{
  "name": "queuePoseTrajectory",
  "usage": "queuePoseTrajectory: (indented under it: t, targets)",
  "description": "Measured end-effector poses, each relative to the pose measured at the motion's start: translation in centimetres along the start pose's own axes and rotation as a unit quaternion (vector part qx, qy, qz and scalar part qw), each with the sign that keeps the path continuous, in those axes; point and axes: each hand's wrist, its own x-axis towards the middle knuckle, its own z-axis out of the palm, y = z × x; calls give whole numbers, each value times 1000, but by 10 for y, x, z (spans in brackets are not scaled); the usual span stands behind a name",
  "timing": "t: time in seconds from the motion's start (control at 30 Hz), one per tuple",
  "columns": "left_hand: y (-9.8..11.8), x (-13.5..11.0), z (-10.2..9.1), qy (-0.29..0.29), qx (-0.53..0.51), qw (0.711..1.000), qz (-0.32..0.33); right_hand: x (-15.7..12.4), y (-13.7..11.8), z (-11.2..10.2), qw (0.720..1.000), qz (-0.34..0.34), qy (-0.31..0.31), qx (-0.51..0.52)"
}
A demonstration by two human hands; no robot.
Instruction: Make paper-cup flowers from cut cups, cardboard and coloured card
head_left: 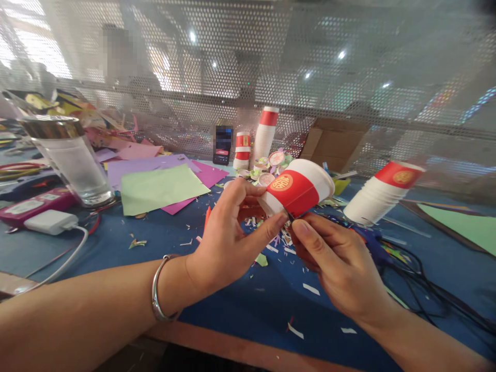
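A red-and-white paper cup point(306, 188) with a gold emblem is tilted sideways above the table, its rim towards the right. My left hand point(232, 232) grips it near the base, fingers behind and thumb below. My right hand point(337, 253) is closed in a pinch just under the cup's red band. A thin dark tip point(290, 217) shows between its fingertips and the cup; the rest is hidden, so I cannot tell what it is. Behind the cup lies a pile of round cut-out pieces point(267, 178), and paper scraps point(311, 289) are strewn below my hands.
Stacked cups point(377, 196) lean at the right, with another tall stack point(264, 137) at the back beside a phone point(223, 144). Coloured paper point(163, 188), a glass water bottle point(77, 165) and a white charger point(52, 221) occupy the left. Black cables point(422, 279) run along the right.
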Motion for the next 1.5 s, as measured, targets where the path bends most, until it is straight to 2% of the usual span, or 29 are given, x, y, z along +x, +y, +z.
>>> queuePoseTrajectory:
  t: [0.07, 0.13, 0.3, 0.37, 0.53, 0.73, 0.87, 1.17, 1.37, 1.5]
  targets:
    - [0, -1, -1, 17, 44, 998, 39, 0, -2, 1, 1000, -11, -3, 0]
    - [1, 0, -1, 28, 57, 997, 35, 0, -2, 1, 1000, -10, -2, 0]
    - [2, 5, 1, 17, -61, 991, -118, 2, 1, -1, 1000, 3, 3, -10]
    - [2, 6, 2, 13, -100, 985, -138, 3, 2, -2, 1000, 12, 0, 0]
    - [2, 5, 2, -11, -107, 988, -115, 3, 4, -4, 999, 29, -5, 19]
    - [4, 2, 2, 11, -70, 994, -84, 1, 2, -4, 999, 18, -19, 38]
    - [2, -2, 4, 4, -40, 998, -53, -1, 3, -3, 999, 18, -23, 44]
    - [1, -3, 5, 9, -47, 998, -34, -2, 2, 2, 998, 24, -15, 58]
    - [1, -7, 9, 13, -88, 994, -67, -1, 4, 1, 997, 53, -10, 63]
    - [-1, -8, 10, 17, -78, 995, -61, -2, 5, -2, 998, 42, -14, 47]
